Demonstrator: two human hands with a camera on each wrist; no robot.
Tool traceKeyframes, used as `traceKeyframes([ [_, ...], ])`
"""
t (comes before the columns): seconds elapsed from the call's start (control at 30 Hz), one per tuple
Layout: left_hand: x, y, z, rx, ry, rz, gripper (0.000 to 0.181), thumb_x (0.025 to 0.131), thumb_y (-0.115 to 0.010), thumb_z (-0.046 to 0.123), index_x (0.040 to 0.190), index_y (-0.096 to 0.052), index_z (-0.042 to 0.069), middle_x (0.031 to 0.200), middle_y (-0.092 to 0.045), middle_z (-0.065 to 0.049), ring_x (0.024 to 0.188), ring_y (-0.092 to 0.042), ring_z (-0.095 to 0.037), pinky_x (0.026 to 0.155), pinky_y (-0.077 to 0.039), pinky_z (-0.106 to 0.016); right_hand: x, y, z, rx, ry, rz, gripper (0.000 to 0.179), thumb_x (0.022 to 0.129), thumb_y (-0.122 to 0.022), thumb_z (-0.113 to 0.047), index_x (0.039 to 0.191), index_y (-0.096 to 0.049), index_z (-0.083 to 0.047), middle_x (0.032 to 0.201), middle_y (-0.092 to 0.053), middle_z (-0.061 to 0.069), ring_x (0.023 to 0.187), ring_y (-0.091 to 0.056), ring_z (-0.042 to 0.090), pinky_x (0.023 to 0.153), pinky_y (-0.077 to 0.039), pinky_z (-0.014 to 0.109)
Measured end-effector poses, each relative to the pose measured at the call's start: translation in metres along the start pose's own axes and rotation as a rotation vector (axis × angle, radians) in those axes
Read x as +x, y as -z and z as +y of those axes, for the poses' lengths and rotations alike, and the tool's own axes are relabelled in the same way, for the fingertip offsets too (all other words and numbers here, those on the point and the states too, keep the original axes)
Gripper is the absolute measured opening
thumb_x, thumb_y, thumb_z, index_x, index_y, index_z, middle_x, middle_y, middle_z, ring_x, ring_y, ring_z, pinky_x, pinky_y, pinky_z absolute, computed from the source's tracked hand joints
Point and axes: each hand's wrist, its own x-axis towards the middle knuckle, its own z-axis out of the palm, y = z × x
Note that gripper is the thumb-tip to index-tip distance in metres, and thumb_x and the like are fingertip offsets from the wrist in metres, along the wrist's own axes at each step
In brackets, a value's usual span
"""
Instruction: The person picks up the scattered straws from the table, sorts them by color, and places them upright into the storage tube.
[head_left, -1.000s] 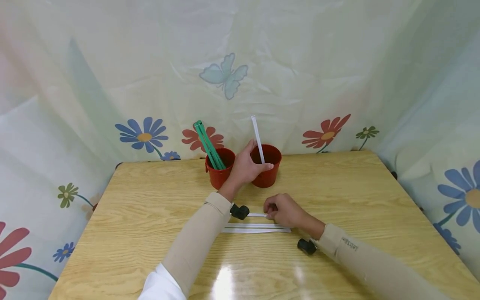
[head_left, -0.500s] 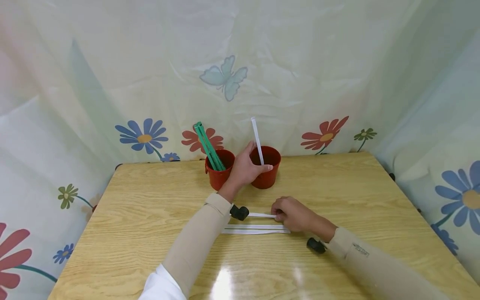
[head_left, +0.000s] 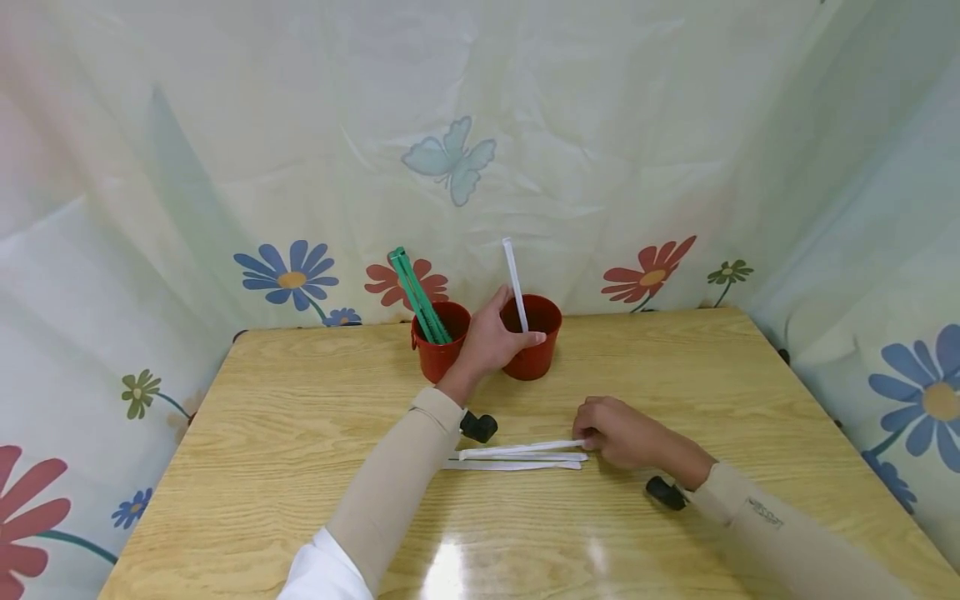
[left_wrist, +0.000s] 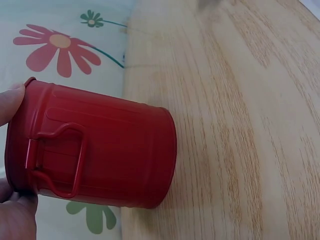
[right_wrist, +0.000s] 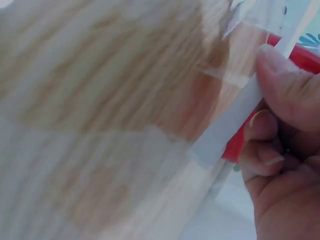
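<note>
My left hand (head_left: 489, 340) grips the rim of the right-hand small red bucket (head_left: 538, 360), thumb on the near side and fingers farther back. In the left wrist view the red bucket (left_wrist: 110, 145) shows its folded handle, with fingertips at the rim. One white paper-wrapped straw (head_left: 513, 279) stands tilted in that bucket. My right hand (head_left: 622, 433) pinches the end of another white wrapped straw (head_left: 525, 448) between thumb and fingers. It overlaps several more white straws (head_left: 517, 465) lying on the table. The right wrist view shows the pinched straw (right_wrist: 220, 127) close up.
Left of the gripped bucket stands a second red bucket (head_left: 435, 360) holding several green-wrapped straws (head_left: 420, 296). Both sit near the back edge of the wooden table (head_left: 315, 433). Behind hangs a flower-printed curtain (head_left: 600, 150).
My right hand has moved right and slightly nearer, drawing the pinched straw with it, so the straw now lies angled over the others. My left hand has stayed on the bucket.
</note>
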Motion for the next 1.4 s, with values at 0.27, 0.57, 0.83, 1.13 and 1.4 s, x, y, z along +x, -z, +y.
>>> traceKeyframes([
  [0.27, -0.001, 0.001, -0.002, 0.002, -0.011, 0.001, 0.084, 0.078, -0.084, 0.030, 0.148, -0.039, 0.018, 0.148, -0.052, -0.001, 0.131, -0.051, -0.024, 0.107, -0.049, -0.044, -0.014, -0.002, 0.003, 0.126, 0.108, 0.037, 0.019, 0.083, -0.073, -0.003, 0.078, -0.068, -0.020, 0.079, -0.062, -0.015, 0.075, -0.048, -0.002, 0.066, -0.044, 0.017],
  [0.57, -0.002, -0.001, -0.004, -0.006, -0.029, -0.007, 0.086, 0.078, -0.084, 0.030, 0.150, -0.038, 0.015, 0.149, -0.052, -0.002, 0.132, -0.050, -0.024, 0.108, -0.047, -0.043, -0.017, 0.007, -0.005, 0.291, 0.253, 0.179, 0.016, 0.086, -0.070, -0.001, 0.080, -0.068, -0.015, 0.081, -0.066, -0.005, 0.074, -0.052, 0.004, 0.062, -0.045, 0.018],
  [0.83, -0.004, -0.003, -0.002, 0.005, -0.022, -0.004, 0.086, 0.078, -0.084, 0.032, 0.150, -0.038, 0.017, 0.149, -0.052, -0.001, 0.132, -0.051, -0.025, 0.108, -0.048, -0.043, -0.009, 0.010, -0.010, 0.378, 0.183, 0.252, 0.024, 0.083, -0.073, -0.001, 0.084, -0.070, -0.024, 0.079, -0.068, -0.005, 0.067, -0.049, 0.001, 0.054, -0.043, 0.017],
  [1.13, -0.003, -0.002, 0.001, -0.057, -0.055, -0.018, 0.078, 0.078, -0.084, 0.025, 0.144, -0.045, 0.016, 0.145, -0.055, -0.007, 0.130, -0.051, -0.030, 0.108, -0.046, -0.050, 0.004, 0.012, -0.018, 0.444, 0.165, 0.354, 0.022, 0.083, -0.073, 0.000, 0.084, -0.072, -0.022, 0.077, -0.068, -0.003, 0.064, -0.045, 0.000, 0.051, -0.039, 0.019],
  [1.4, 0.001, -0.002, -0.001, 0.008, -0.110, 0.014, 0.073, 0.078, -0.084, 0.027, 0.139, -0.047, 0.012, 0.131, -0.062, -0.006, 0.114, -0.058, -0.023, 0.102, -0.050, -0.041, 0.019, 0.023, -0.028, 0.516, 0.083, 0.436, 0.020, 0.084, -0.072, 0.001, 0.081, -0.072, -0.019, 0.076, -0.067, -0.001, 0.063, -0.049, 0.004, 0.050, -0.038, 0.021],
])
